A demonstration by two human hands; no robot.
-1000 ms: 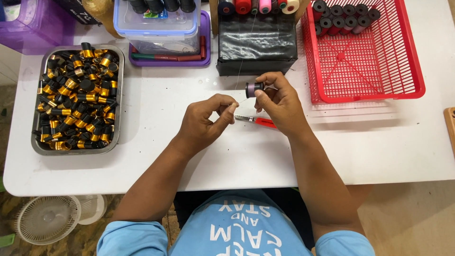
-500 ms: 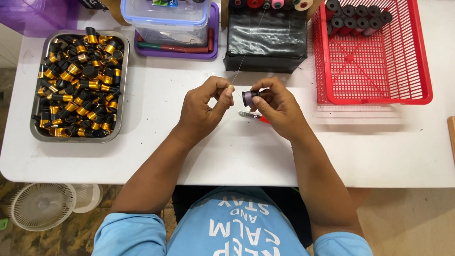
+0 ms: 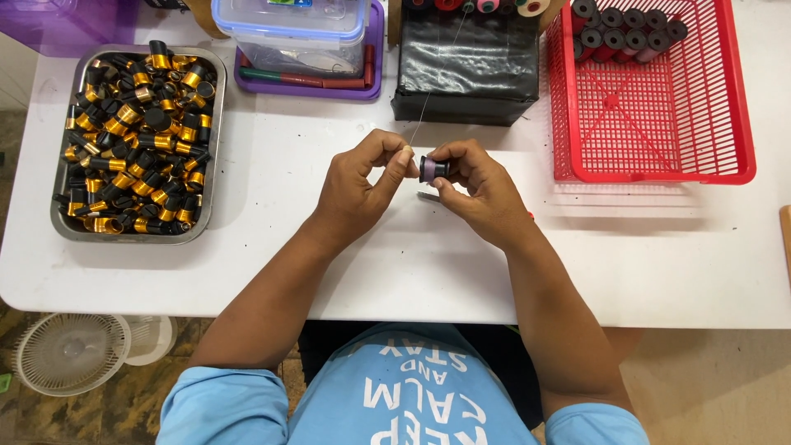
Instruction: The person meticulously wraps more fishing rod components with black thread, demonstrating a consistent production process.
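Observation:
My right hand (image 3: 482,191) holds a small black bobbin (image 3: 432,169) wound with purple thread, just above the white table (image 3: 272,247). My left hand (image 3: 361,188) pinches a thin pale thread (image 3: 418,124) right beside the bobbin. That thread runs up to the spools on the black box (image 3: 465,78). Small red-handled scissors (image 3: 430,196) lie mostly hidden under my right hand.
A metal tray (image 3: 58,222) of several black-and-gold bobbins sits at the left. A red plastic basket (image 3: 659,173) with several wound bobbins in its far corner stands at the right. A clear lidded box (image 3: 288,33) rests on a purple tray behind. A white fan (image 3: 70,353) is on the floor.
My left hand has risen from the table and closed in on the bobbin, pinching the thread. My right hand moved slightly left, holding the bobbin.

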